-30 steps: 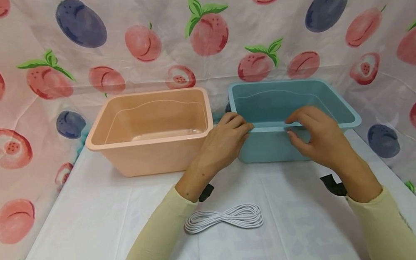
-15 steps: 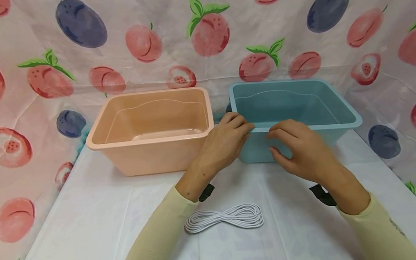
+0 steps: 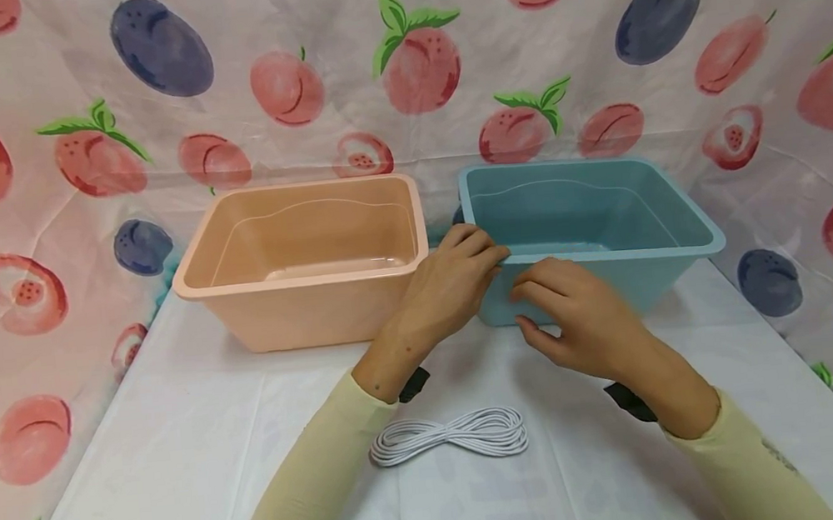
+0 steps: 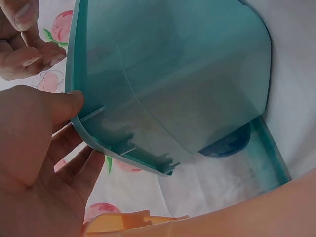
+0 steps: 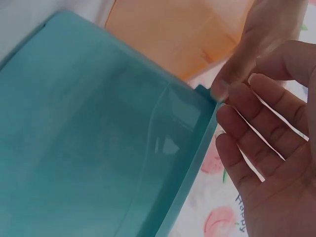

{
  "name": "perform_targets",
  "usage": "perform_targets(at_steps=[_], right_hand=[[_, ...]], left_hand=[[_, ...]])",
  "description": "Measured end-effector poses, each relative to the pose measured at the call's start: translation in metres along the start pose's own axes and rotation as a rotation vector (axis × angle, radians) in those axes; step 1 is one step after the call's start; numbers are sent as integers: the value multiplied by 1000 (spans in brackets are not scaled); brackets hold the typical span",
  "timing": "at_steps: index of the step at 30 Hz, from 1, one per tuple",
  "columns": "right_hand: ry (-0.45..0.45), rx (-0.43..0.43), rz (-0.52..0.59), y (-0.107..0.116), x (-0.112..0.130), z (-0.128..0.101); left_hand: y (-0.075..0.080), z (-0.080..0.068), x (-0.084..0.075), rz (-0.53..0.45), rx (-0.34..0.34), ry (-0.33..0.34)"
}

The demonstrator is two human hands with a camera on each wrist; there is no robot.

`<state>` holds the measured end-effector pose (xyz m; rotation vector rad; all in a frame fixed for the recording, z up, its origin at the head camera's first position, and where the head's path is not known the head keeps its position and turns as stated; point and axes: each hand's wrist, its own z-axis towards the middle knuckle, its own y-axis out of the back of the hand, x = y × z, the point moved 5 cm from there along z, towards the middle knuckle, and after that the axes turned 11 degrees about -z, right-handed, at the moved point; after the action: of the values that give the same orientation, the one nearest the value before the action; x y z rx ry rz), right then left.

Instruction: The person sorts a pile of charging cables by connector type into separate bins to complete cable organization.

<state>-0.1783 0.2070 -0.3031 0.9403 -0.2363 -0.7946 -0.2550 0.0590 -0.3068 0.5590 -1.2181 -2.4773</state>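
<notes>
A blue plastic bin point(image 3: 649, 253) stands at the back right of the table, next to a peach-orange bin point(image 3: 301, 313). My left hand point(image 3: 456, 277) grips the blue bin's near-left corner, thumb on the rim point(image 4: 79, 106) and fingers curled beneath. My right hand point(image 3: 568, 308) hovers at the front rim just right of the left hand. Its fingers point(image 5: 247, 133) are relaxed and spread beside the rim edge point(image 5: 197, 163), holding nothing. In the left wrist view the blue bin point(image 4: 187, 74) fills the frame. The right wrist view shows my left hand's fingers point(image 5: 256, 44).
A coiled white cord point(image 3: 449, 437) lies on the white tablecloth point(image 3: 179, 450) near the front, between my forearms. Fruit-printed sheeting point(image 3: 71, 117) walls in the back and both sides. Both bins look empty.
My right hand slid left along the blue bin's front rim, ending close to the left hand. The left hand and both bins stayed put.
</notes>
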Motion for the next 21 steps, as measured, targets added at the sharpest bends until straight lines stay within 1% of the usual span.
perform_targets(at_steps=[6, 17, 21], right_hand=[[45, 5, 28, -6, 7, 3], [45, 78, 55, -18, 23, 6], [60, 89, 61, -22, 29, 7]], left_hand=[[2, 1, 0, 5, 6, 1], [3, 2, 0, -3, 24, 5], [3, 2, 1, -2, 23, -2]])
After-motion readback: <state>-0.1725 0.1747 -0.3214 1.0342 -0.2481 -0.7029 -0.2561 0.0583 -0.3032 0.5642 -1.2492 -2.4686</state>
